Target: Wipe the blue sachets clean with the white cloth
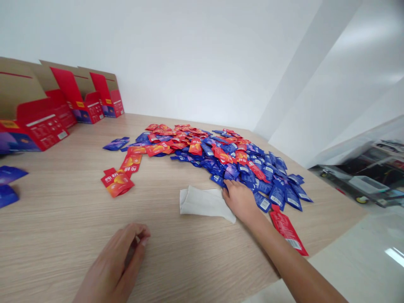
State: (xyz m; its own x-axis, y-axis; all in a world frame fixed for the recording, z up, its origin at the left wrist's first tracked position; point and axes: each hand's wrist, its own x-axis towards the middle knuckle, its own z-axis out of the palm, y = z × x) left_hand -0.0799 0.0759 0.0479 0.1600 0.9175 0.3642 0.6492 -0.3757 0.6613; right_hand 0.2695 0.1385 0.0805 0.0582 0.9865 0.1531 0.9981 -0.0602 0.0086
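Observation:
My right hand reaches into the near edge of a big heap of blue and red sachets, its fingers curled down among the blue ones; what they grip is hidden. A folded white cloth lies just left of that hand, touching it. My left hand hovers low over the bare wooden table near the front, fingertips pinched together with nothing visible in them. A small stack of red sachets lies ahead of my left hand.
Several open red cardboard boxes stand along the back left against the wall. Loose blue sachets lie at the left edge. One red sachet lies by my right forearm near the table's right edge, beyond which the floor drops away.

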